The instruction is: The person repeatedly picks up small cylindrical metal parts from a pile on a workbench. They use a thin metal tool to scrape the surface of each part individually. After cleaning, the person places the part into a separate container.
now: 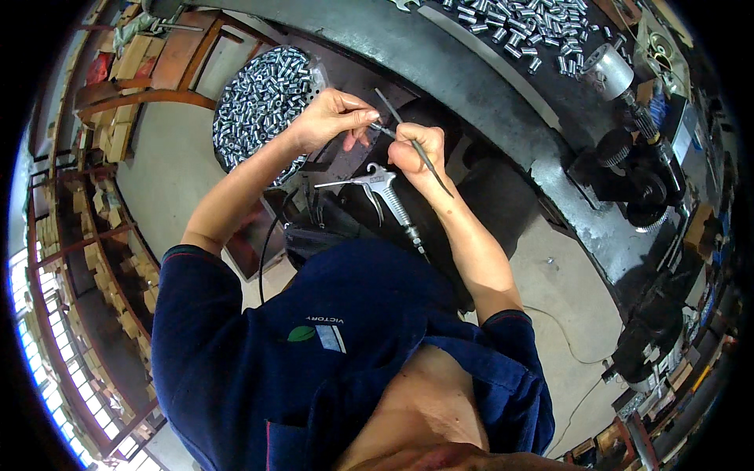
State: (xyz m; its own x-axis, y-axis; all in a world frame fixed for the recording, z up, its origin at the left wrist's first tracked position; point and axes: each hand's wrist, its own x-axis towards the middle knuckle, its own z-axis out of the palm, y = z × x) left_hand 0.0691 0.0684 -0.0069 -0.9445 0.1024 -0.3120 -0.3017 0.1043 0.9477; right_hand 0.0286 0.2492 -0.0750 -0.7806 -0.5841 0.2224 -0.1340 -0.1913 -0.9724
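My left hand is closed in a pinch, with a small shiny metal part at its fingertips. The part's far end reaches toward my right hand, and its exact shape is too small to make out. My right fingers are wrapped round a thin grey rod, perhaps a slim file, which slants past the part. Below both hands, a silver air blow gun lies across my lap, its nozzle pointing left. Just left of my left hand is a round container heaped with short metal sleeves.
A dark workbench curves along the far side, with more loose metal sleeves on it. At the right stands a machine with a cylindrical head and dark knobs. A wooden chair and shelves of small boxes are at the left.
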